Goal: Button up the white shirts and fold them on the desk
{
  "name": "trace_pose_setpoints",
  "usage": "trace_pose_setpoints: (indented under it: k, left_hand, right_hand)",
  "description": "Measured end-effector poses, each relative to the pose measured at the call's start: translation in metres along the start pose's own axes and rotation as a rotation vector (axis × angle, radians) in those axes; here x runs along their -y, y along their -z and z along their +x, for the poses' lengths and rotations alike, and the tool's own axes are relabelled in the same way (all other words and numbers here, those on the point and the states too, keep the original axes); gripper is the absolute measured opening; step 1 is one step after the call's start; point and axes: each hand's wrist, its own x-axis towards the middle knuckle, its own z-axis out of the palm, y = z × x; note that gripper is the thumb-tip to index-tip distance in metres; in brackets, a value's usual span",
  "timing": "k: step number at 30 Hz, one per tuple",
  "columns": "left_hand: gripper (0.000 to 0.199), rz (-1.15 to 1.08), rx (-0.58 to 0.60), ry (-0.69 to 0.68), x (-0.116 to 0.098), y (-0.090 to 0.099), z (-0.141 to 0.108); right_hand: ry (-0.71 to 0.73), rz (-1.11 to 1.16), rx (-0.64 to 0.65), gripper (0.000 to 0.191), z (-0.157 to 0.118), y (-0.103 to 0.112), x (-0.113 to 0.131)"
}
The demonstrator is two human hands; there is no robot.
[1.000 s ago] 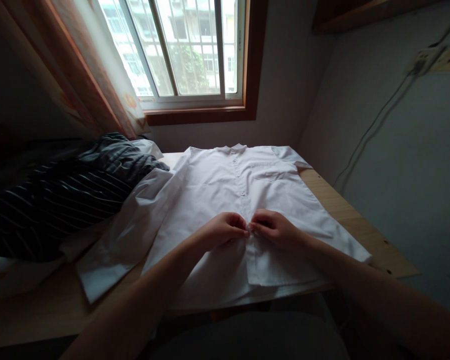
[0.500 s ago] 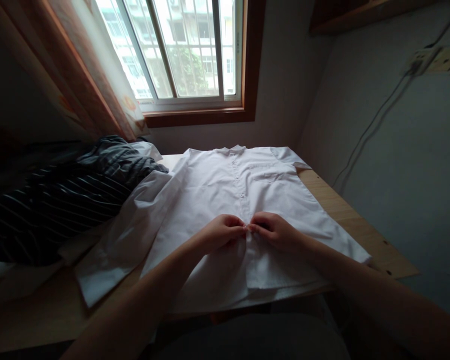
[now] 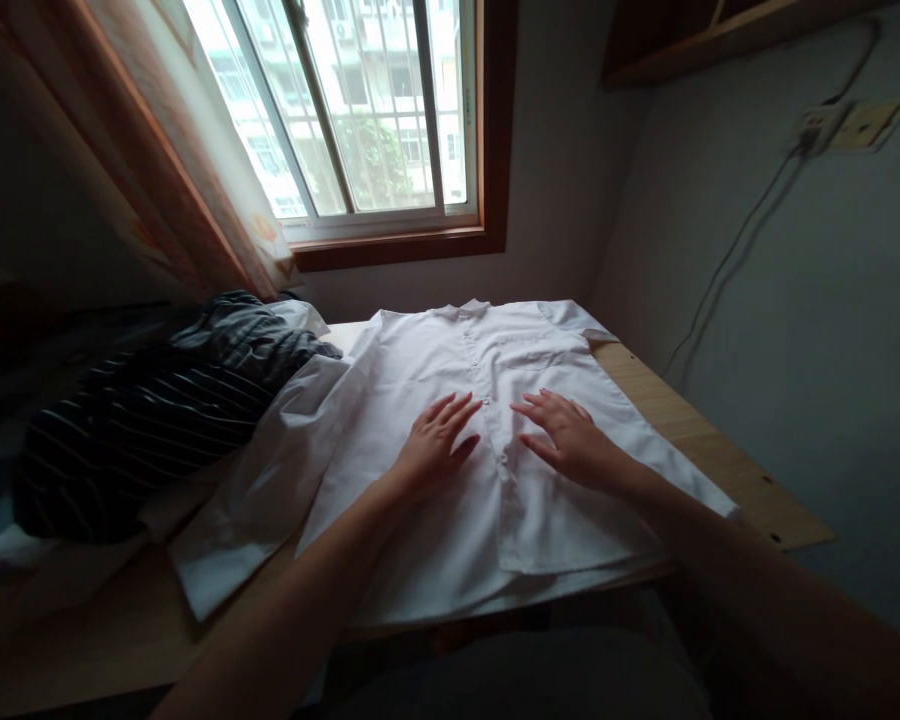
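A white button-up shirt (image 3: 420, 400) lies spread front side up, its collar toward the window and its hem toward me. Several buttons run down the placket, and the lowest visible button (image 3: 503, 459) sits fastened between my hands. My left hand (image 3: 439, 437) is over the shirt front just left of the placket, fingers spread. Right of the placket, my right hand (image 3: 566, 437) is likewise spread, palm down. Neither hand holds anything; whether they touch the cloth I cannot tell. One long sleeve (image 3: 247, 500) stretches out at the left.
The shirt rests on a wooden table (image 3: 690, 420) whose right edge shows. Dark striped clothing (image 3: 150, 420) is heaped at the left. Behind are a window (image 3: 367, 120) and a curtain (image 3: 195, 170). A cord (image 3: 727, 270) hangs from a wall socket (image 3: 814, 125) on the right.
Both hands have let go of the placket and moved apart and slightly toward the collar, opening their fingers. The button they covered now shows. The view has shifted slightly.
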Motion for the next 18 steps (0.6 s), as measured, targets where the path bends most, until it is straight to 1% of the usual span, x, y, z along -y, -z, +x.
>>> trace_pose_setpoints:
  k: [2, 3, 5, 7, 9, 11, 13, 16, 18]
  left_hand:
    - [0.051, 0.042, 0.149, 0.012, -0.001, -0.004, -0.002]
    - [0.051, 0.064, 0.200, 0.024, -0.002, -0.005, -0.004]
    - [0.052, 0.103, 0.243, 0.048, -0.002, -0.003, -0.007]
    - [0.053, 0.132, 0.253, 0.058, 0.001, 0.002, -0.010]
    - [0.053, 0.158, 0.262, 0.070, 0.006, 0.007, -0.015]
    - [0.050, 0.184, 0.255, 0.089, 0.011, 0.014, -0.024]
    - [0.046, 0.193, 0.219, 0.087, 0.011, 0.023, -0.039]
    - [0.037, 0.122, 0.197, -0.015, -0.003, 0.036, -0.072]
    - [0.033, 0.042, 0.209, -0.100, -0.019, 0.041, -0.096]
  right_hand:
    - [-0.028, -0.074, 0.115, 0.053, -0.008, -0.008, -0.001]
    - [-0.039, -0.100, 0.152, 0.055, -0.012, -0.011, -0.002]
    - [-0.056, -0.142, 0.171, 0.057, -0.022, -0.015, -0.005]
    - [-0.067, -0.171, 0.160, 0.057, -0.031, -0.013, -0.013]
    - [-0.059, -0.184, 0.148, 0.057, -0.040, -0.007, -0.025]
    - [-0.010, -0.165, 0.143, 0.056, -0.049, 0.002, -0.039]
    - [0.065, -0.106, 0.127, 0.053, -0.059, 0.013, -0.052]
    - [0.159, 0.023, 0.078, 0.042, -0.081, 0.027, -0.060]
    - [0.202, 0.072, 0.080, 0.036, -0.098, 0.030, -0.055]
